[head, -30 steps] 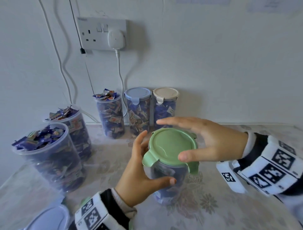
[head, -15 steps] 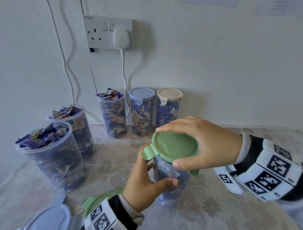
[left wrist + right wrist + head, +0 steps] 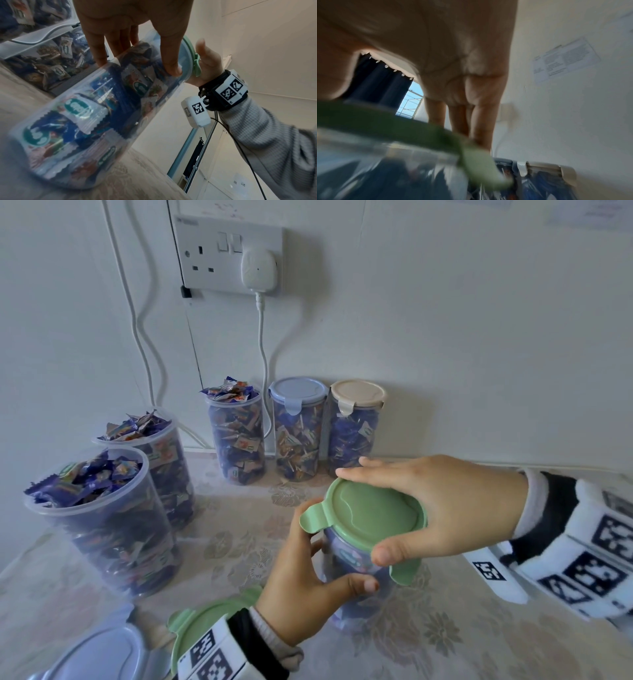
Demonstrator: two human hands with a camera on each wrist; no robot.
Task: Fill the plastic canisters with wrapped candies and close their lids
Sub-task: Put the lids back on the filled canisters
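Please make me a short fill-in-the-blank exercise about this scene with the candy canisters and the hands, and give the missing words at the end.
1. The right hand presses a lid of ____ colour onto the canister.
2. The left hand holds the canister by its ____.
3. Against the wall, the number of canisters already closed with lids is ____.
4. The number of filled canisters standing without any lid is ____.

Missing words: green; side; two; three

A pale wall (image 3: 479, 337) with a double socket (image 3: 219, 251) — below it, a floral-patterned tabletop (image 3: 239, 542).
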